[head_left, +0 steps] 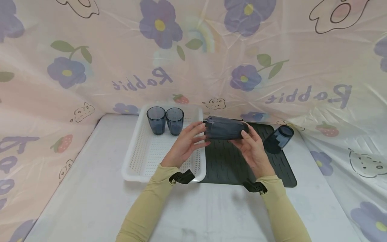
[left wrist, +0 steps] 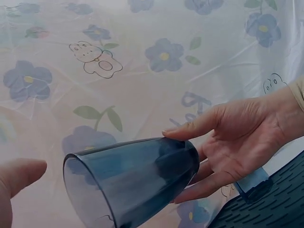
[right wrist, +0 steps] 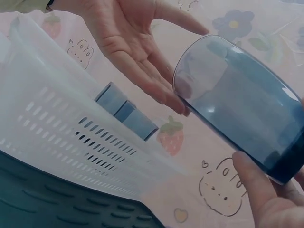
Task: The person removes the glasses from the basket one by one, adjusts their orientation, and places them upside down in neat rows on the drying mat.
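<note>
A dark blue clear drinking glass [head_left: 225, 128] lies sideways in the air over the drying mat [head_left: 223, 164], its mouth facing left. My right hand [head_left: 254, 151] grips it by the base, thumb on one side and fingers on the other. By the rim, my left hand [head_left: 185, 144] has its fingers spread and extended. In the left wrist view the left thumb [left wrist: 21, 175] stands apart from the glass's mouth. The right wrist view shows the left fingers right at the rim of the glass [right wrist: 242, 99].
A white perforated basket [head_left: 130, 164] stands on the left, with two similar glasses [head_left: 156, 121] upright at its back. Another glass [head_left: 279, 138] rests upside down on the mat's right side. Patterned cloth [head_left: 193, 67] walls off the back and sides of the white table [head_left: 90, 201].
</note>
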